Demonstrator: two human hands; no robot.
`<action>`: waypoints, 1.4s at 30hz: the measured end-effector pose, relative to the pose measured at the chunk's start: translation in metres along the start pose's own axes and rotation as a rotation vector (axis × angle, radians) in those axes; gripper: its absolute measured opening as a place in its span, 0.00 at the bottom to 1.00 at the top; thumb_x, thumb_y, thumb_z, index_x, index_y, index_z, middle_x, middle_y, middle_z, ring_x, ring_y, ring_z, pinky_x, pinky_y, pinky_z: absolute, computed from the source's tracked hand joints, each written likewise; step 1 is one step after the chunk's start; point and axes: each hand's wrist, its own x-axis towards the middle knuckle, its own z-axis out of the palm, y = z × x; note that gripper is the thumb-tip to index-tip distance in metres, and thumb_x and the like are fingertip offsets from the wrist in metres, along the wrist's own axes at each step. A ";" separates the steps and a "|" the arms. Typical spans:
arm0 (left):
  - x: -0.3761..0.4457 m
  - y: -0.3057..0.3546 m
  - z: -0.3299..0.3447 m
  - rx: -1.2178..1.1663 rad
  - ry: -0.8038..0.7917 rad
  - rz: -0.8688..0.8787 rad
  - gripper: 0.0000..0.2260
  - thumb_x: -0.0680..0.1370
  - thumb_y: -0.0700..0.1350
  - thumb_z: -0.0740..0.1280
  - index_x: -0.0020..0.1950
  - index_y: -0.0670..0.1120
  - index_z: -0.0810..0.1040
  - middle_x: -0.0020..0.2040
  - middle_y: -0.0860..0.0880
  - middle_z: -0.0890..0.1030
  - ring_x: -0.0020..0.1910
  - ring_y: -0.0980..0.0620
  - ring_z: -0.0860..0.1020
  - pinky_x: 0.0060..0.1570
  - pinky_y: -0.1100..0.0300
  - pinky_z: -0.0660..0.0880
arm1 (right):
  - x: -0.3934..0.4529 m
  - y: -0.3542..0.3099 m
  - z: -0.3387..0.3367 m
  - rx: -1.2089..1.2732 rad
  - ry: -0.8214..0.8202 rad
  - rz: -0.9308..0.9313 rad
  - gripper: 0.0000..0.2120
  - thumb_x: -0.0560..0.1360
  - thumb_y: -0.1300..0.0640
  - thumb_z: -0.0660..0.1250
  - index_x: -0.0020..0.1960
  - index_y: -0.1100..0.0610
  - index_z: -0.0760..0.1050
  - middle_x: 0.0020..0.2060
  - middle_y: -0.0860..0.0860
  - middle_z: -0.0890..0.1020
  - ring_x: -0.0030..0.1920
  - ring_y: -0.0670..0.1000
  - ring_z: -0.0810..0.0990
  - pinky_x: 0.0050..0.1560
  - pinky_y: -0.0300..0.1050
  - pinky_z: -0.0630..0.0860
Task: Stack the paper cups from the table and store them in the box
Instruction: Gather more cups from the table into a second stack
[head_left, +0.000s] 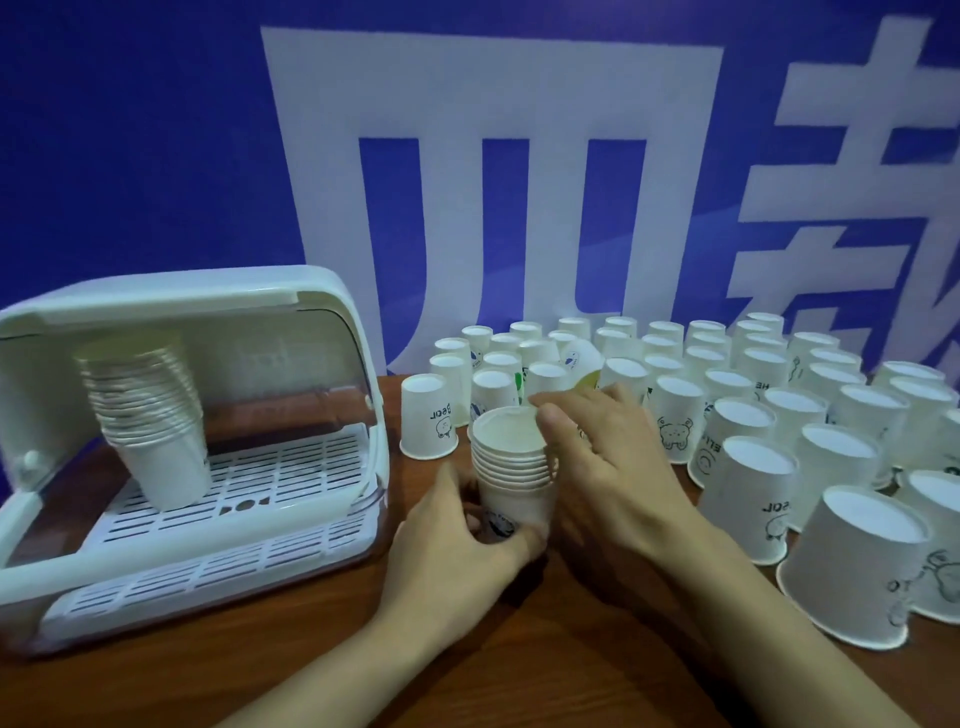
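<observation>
A: The left hand (467, 540) is curling round the base of an upright stack of paper cups (514, 467), thumb and fingers wrapping the lowest cup, which is standing on the table (519, 649). The right hand (608, 467) is reaching over from the other side, fingers fairly straight and relaxed, with its fingertips (545, 415) lying at the rim of the top cup; it is gripping nothing.

B: What is the stack showing in shape and number?

A: Smooth white paper, tapering walls, rolled rims nesting closely. About eight rims are showing; the exact count cannot be told. A small printed picture is sitting on the lowest cup.

B: And round the hands?

A: Loose cups (748, 499) are standing upside down, flat bottoms up, across the right and far side of the dark wood-grain table; roughly fifty, too crowded at the back to count. One inverted cup (428, 415) is standing apart, just left of the stack. One cup (582, 364) among the rows is lying tilted.

B: Where is the box?

A: The box (332, 312) is sitting at the left, white glossy plastic with rounded corners, its clear lid raised, and a slotted white tray (291, 467) inside. One tall stack (150, 410) is leaning in it, mouths up. A blue wall (130, 156) with large white characters is standing behind.
</observation>
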 end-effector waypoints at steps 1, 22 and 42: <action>0.000 0.002 -0.001 0.000 0.005 -0.001 0.31 0.57 0.71 0.70 0.56 0.58 0.75 0.48 0.59 0.84 0.44 0.62 0.81 0.51 0.52 0.81 | 0.004 0.004 -0.003 0.013 0.054 0.042 0.29 0.78 0.32 0.48 0.60 0.45 0.80 0.55 0.41 0.82 0.58 0.52 0.74 0.61 0.52 0.66; 0.002 0.003 -0.003 0.082 -0.009 -0.003 0.30 0.59 0.71 0.69 0.56 0.59 0.73 0.46 0.58 0.82 0.45 0.59 0.80 0.51 0.50 0.80 | 0.012 -0.007 -0.017 0.216 0.277 0.262 0.37 0.67 0.47 0.63 0.77 0.47 0.65 0.60 0.47 0.73 0.57 0.47 0.73 0.58 0.42 0.68; 0.005 -0.002 0.004 0.016 -0.003 -0.012 0.28 0.61 0.71 0.73 0.55 0.61 0.73 0.45 0.59 0.85 0.45 0.56 0.83 0.49 0.49 0.81 | 0.007 -0.033 -0.003 0.347 0.293 -0.068 0.30 0.75 0.41 0.72 0.74 0.45 0.71 0.67 0.37 0.77 0.67 0.38 0.74 0.65 0.35 0.71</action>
